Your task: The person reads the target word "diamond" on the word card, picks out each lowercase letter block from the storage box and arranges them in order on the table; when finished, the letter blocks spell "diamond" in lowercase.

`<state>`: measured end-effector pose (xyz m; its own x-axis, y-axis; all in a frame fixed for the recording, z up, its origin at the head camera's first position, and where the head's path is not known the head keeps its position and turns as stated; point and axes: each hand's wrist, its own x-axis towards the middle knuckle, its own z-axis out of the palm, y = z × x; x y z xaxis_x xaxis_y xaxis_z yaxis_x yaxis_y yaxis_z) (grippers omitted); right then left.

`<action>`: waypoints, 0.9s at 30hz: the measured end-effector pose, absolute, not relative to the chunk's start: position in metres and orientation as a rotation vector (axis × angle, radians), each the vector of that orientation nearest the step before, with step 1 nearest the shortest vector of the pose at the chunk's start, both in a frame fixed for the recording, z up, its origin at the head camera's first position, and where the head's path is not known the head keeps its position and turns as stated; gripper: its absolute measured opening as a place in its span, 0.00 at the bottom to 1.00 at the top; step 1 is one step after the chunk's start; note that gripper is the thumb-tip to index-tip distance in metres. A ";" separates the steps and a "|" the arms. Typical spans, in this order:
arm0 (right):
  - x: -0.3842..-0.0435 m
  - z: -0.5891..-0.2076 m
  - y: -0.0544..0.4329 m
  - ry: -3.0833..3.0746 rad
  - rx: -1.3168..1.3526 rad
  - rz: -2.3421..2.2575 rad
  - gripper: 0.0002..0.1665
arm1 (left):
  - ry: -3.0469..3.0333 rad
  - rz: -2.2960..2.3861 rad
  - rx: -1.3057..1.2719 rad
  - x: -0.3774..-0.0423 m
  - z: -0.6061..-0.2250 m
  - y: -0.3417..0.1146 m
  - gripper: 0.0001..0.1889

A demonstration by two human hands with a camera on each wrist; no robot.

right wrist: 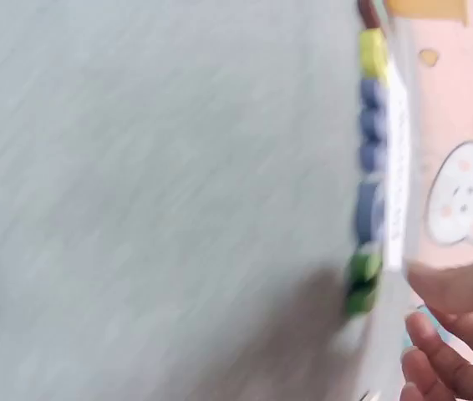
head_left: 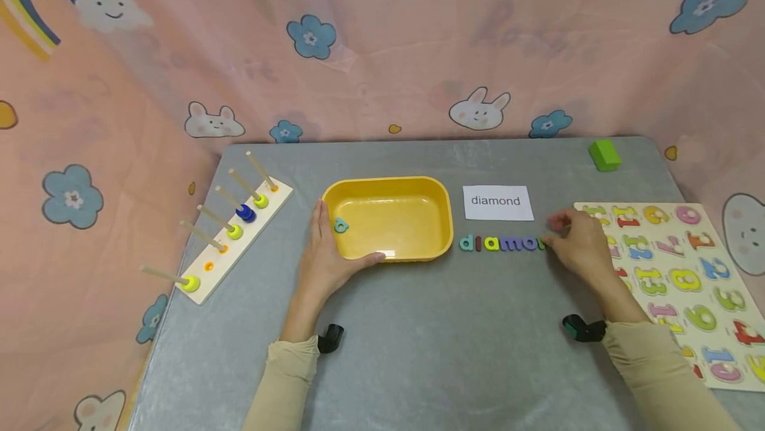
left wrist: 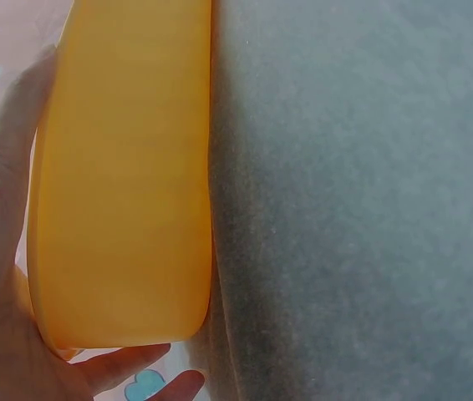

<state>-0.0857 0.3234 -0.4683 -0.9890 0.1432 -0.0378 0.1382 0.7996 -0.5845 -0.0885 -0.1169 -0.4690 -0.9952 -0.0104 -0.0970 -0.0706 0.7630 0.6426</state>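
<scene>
A yellow plastic tray (head_left: 391, 255) stands mid-table with a teal letter (head_left: 341, 225) at its left end. My left hand (head_left: 325, 255) holds the tray's near left corner, thumb along the front rim and fingers against the left side; the left wrist view shows the tray's outer wall (left wrist: 124, 184) close up. Right of the tray, colored letters (head_left: 491, 244) lie in a row under a white card (head_left: 498, 203) printed "diamond". My right hand (head_left: 576, 242) hovers by the row's right end, beside a green letter n (right wrist: 363, 282). Its fingertips are apart from that letter.
A wooden peg stand (head_left: 239, 245) with yellow and blue rings stands at the left. At the right lies a number puzzle board (head_left: 687, 298), partly under my right forearm. A green block (head_left: 605, 155) sits near the back right edge.
</scene>
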 end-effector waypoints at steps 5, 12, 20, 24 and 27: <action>-0.092 -0.457 0.298 -2.873 -0.181 1.068 0.15 | 2.866 1.044 -0.075 -0.089 -0.470 -0.116 0.81; -0.100 -0.441 0.242 -2.856 0.063 1.156 0.15 | 2.875 1.045 -0.068 -0.088 -0.469 -0.117 0.82; -0.104 -0.432 0.181 -2.969 0.335 1.178 0.18 | 2.869 1.049 -0.074 -0.088 -0.469 -0.116 0.81; -0.107 -0.431 0.158 -2.965 0.454 1.173 0.18 | 2.863 1.053 -0.070 -0.088 -0.469 -0.116 0.81; -0.111 -0.433 0.144 -2.969 0.538 1.190 0.19 | 2.861 1.056 -0.067 -0.088 -0.468 -0.116 0.81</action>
